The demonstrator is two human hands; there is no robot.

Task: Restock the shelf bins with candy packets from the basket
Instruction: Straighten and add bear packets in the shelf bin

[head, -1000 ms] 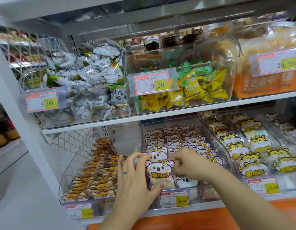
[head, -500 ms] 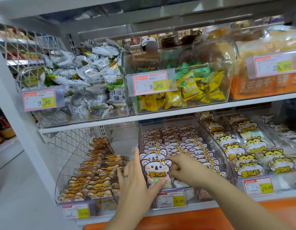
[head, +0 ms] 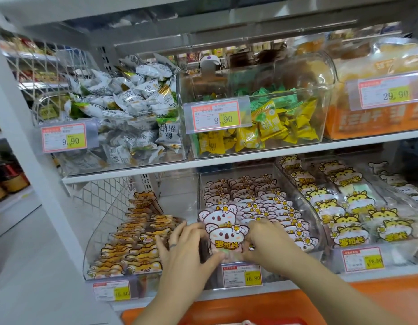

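Left hand (head: 187,250) and right hand (head: 267,245) pinch one koala packet (head: 225,240), perhaps two.

- White candy wrappers (head: 142,137) in the upper left bin (head: 69,165): large dark Chinese characters, among them "海"; most are too crumpled to read.
- Upper left price tag (head: 63,137), on that bin's front: "9.90" on a yellow patch.
- Upper middle price tag (head: 216,116), on the bin of yellow and green candies (head: 297,66): "9.90"; its small print is illegible.
- Upper right price tag (head: 388,92): "29.90".
- Koala packet (head: 226,240), at the front of the lower middle bin (head: 318,221): "罗班长" in yellow.
- Tiger packets (head: 348,239) in the bin to the right: the same "罗班长".
- Lower left price tag (head: 112,290) and lower middle price tag (head: 242,276): "16.80" each.
- Lower right price tag (head: 362,259): blurred, apparently "16.80".
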